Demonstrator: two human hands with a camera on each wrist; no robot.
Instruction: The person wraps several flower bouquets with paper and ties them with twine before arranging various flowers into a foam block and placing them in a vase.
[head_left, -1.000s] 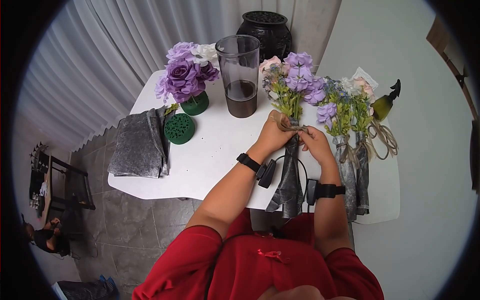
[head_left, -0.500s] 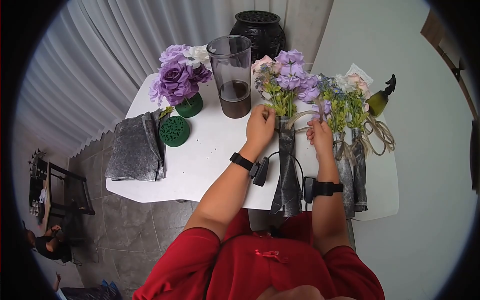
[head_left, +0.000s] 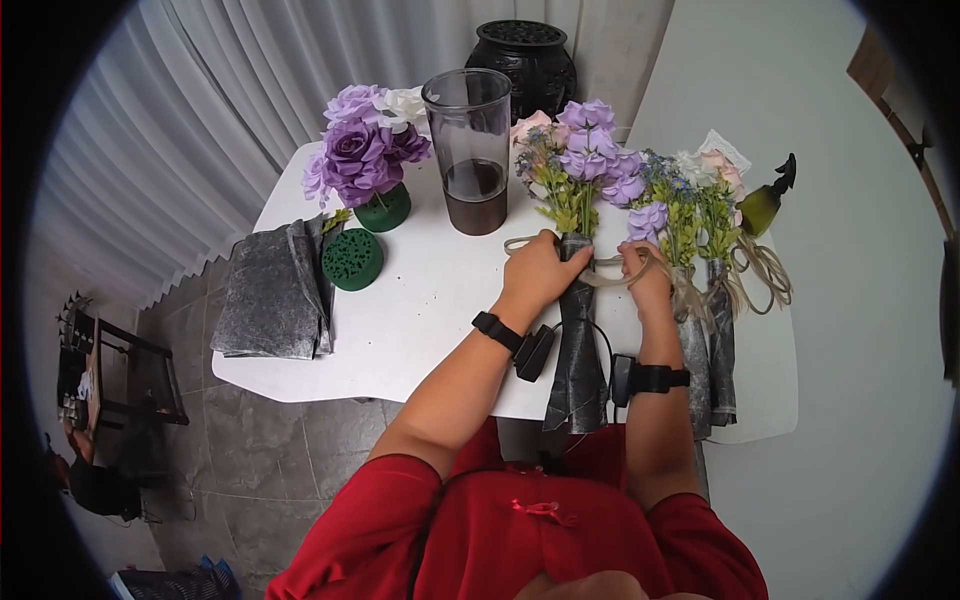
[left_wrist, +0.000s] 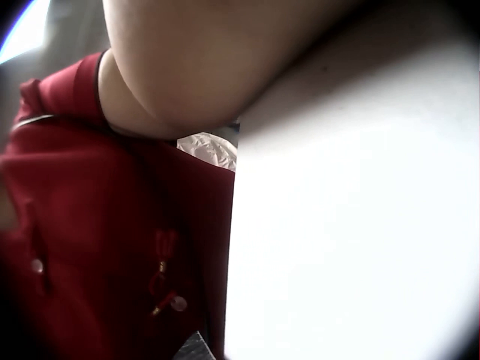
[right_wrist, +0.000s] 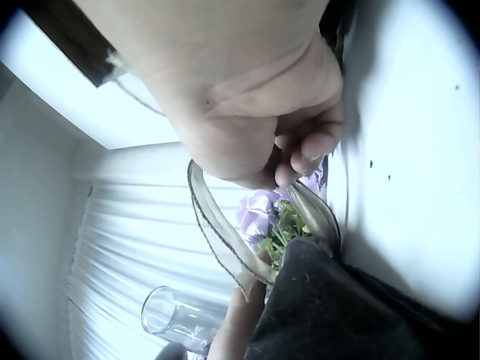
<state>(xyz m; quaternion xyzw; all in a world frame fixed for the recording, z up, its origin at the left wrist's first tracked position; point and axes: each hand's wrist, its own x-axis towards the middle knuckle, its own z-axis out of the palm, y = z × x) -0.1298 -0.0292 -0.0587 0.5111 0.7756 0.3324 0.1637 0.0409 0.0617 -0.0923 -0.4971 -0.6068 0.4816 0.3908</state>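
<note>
You seem mid-tie near the frame's centre, your left hand [head_left: 535, 278] gripping the wrapped bouquet [head_left: 577, 325] and right hand [head_left: 651, 288] pinching the ribbon [head_left: 604, 282], which likely wants drawing snug next.

crinkled paper-like wrapping [head_left: 577, 350], sheer cloth ribbon [right_wrist: 218, 236], glossy glass vase [head_left: 468, 135], rough foam [head_left: 352, 260] at left, smooth tabletop [head_left: 400, 345], matt cloth curtain [head_left: 240, 90]

Your left arm [head_left: 437, 400] slants forward and inward, with the back of your left hand [head_left: 538, 275] turned up and its thumb [head_left: 577, 263] stretched toward your right hand [head_left: 650, 278]. Your right arm [head_left: 658, 430] reaches almost straight ahead, its fingers [right_wrist: 318, 147] curled in toward the palm. Your hands sit near each other, not touching.
</note>
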